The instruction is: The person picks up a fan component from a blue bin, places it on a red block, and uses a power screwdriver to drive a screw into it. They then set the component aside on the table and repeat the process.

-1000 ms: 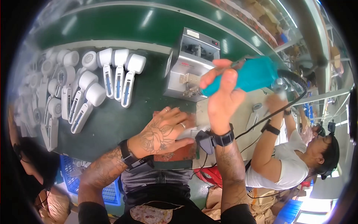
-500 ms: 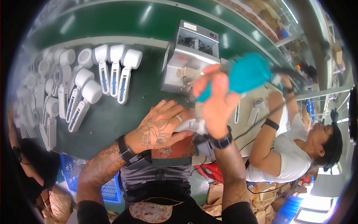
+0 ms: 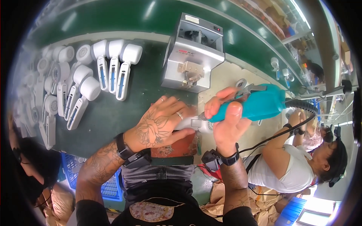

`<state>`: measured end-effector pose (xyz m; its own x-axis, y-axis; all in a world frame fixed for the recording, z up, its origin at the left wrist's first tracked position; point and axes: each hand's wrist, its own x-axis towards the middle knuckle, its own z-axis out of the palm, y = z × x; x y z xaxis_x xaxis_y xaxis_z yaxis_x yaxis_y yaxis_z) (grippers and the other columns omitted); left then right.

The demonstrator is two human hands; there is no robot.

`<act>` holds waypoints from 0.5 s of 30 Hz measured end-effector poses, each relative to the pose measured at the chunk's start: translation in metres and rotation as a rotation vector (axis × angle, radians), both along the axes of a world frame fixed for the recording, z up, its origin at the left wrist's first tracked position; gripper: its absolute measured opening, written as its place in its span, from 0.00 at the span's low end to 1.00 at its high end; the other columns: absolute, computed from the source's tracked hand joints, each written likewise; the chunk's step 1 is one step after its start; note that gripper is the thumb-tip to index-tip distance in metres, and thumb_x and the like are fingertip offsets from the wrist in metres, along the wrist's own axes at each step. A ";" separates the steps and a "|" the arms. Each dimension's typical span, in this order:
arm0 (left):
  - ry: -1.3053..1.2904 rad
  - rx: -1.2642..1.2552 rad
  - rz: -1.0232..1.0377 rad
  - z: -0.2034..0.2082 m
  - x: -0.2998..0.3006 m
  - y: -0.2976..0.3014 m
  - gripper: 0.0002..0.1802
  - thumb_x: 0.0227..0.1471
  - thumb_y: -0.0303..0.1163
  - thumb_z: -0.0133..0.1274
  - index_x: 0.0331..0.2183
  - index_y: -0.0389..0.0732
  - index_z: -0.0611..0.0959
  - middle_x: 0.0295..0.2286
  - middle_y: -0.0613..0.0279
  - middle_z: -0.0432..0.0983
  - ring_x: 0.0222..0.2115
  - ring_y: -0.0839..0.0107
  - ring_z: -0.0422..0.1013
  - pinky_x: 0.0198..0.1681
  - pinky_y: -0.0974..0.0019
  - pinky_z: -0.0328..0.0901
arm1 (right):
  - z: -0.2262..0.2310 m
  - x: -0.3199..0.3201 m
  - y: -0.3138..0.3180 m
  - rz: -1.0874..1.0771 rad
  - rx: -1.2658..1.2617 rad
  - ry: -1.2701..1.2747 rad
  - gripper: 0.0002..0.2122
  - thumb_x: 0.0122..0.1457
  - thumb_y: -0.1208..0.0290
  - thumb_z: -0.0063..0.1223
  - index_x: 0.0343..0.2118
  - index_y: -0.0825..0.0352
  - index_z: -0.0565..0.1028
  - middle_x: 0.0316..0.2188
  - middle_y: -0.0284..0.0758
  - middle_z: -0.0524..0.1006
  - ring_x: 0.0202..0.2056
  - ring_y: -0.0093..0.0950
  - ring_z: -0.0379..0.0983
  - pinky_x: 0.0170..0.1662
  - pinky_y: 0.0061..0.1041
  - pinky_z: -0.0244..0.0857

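Note:
My left hand [image 3: 160,122] lies closed over a white handheld device [image 3: 205,126] with a round grilled head, pressing it down on a worn reddish-brown pad [image 3: 173,147]. Fingers cover most of its handle. In my right hand [image 3: 228,126] is a teal electric screwdriver [image 3: 262,103], held nearly level with its cord running off to the right. Its tip points left at the device, close beside my left fingertips; whether the tip touches cannot be made out.
Several similar white devices [image 3: 122,81] stand in rows at the left of the green bench. A grey metal machine [image 3: 194,56] sits ahead. A blue crate [image 3: 71,165] is below left. At right, a co-worker [image 3: 286,165] sits near the screwdriver's black cord [image 3: 271,135].
My right hand has brought the screwdriver slightly down, its tip now near the white device. My left hand stays on the device. The view has shifted a little.

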<state>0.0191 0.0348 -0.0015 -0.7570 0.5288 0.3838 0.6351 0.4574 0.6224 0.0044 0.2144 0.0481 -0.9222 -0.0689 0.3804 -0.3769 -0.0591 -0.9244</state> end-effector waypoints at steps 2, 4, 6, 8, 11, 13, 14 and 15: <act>0.022 -0.013 0.002 0.001 0.000 0.001 0.26 0.46 0.40 0.62 0.46 0.40 0.77 0.37 0.58 0.72 0.40 0.59 0.68 0.44 0.57 0.62 | -0.002 0.000 0.001 0.020 -0.012 -0.016 0.25 0.62 0.49 0.51 0.39 0.73 0.66 0.18 0.37 0.69 0.20 0.29 0.67 0.26 0.28 0.64; 0.030 -0.013 0.007 0.001 0.000 0.002 0.26 0.47 0.40 0.62 0.46 0.40 0.77 0.37 0.58 0.72 0.39 0.59 0.68 0.44 0.57 0.62 | -0.003 0.002 -0.001 0.050 -0.064 -0.012 0.21 0.63 0.52 0.52 0.36 0.71 0.66 0.19 0.37 0.69 0.21 0.28 0.66 0.26 0.29 0.63; 0.033 -0.012 0.010 0.002 0.000 0.004 0.25 0.47 0.40 0.61 0.46 0.40 0.76 0.37 0.58 0.72 0.39 0.60 0.68 0.43 0.57 0.62 | -0.005 0.000 -0.002 0.044 -0.079 -0.023 0.20 0.63 0.53 0.51 0.35 0.70 0.65 0.19 0.37 0.68 0.21 0.28 0.66 0.26 0.29 0.63; -0.003 0.002 0.059 0.005 0.001 0.007 0.22 0.43 0.39 0.65 0.41 0.43 0.79 0.39 0.61 0.74 0.39 0.58 0.68 0.43 0.54 0.62 | -0.006 0.001 -0.003 0.033 -0.091 -0.028 0.19 0.63 0.54 0.51 0.34 0.69 0.65 0.19 0.37 0.68 0.21 0.28 0.65 0.26 0.29 0.63; -0.025 -0.005 0.049 0.005 0.001 0.006 0.21 0.43 0.39 0.65 0.40 0.43 0.79 0.39 0.60 0.74 0.39 0.58 0.68 0.44 0.54 0.62 | -0.008 0.001 -0.003 0.033 -0.090 -0.027 0.18 0.64 0.55 0.51 0.33 0.69 0.65 0.19 0.36 0.68 0.20 0.28 0.65 0.25 0.28 0.63; -0.017 0.001 0.050 0.004 0.001 0.007 0.21 0.44 0.39 0.65 0.40 0.43 0.79 0.39 0.60 0.74 0.39 0.58 0.68 0.44 0.54 0.62 | -0.011 0.000 -0.002 0.022 -0.086 -0.012 0.18 0.64 0.55 0.50 0.33 0.69 0.65 0.19 0.36 0.68 0.21 0.27 0.65 0.25 0.28 0.63; -0.010 0.005 0.052 0.004 0.001 0.006 0.21 0.44 0.39 0.64 0.40 0.43 0.79 0.39 0.61 0.74 0.39 0.58 0.68 0.44 0.54 0.62 | -0.010 0.000 -0.002 0.024 -0.083 -0.006 0.18 0.64 0.55 0.50 0.33 0.69 0.65 0.19 0.36 0.68 0.21 0.27 0.65 0.25 0.28 0.63; -0.003 0.009 0.054 0.004 0.001 0.005 0.21 0.44 0.39 0.64 0.40 0.43 0.79 0.39 0.61 0.74 0.39 0.58 0.68 0.44 0.54 0.62 | -0.009 -0.002 -0.003 -0.002 -0.065 -0.013 0.18 0.65 0.55 0.49 0.33 0.69 0.65 0.19 0.36 0.68 0.21 0.27 0.66 0.25 0.28 0.63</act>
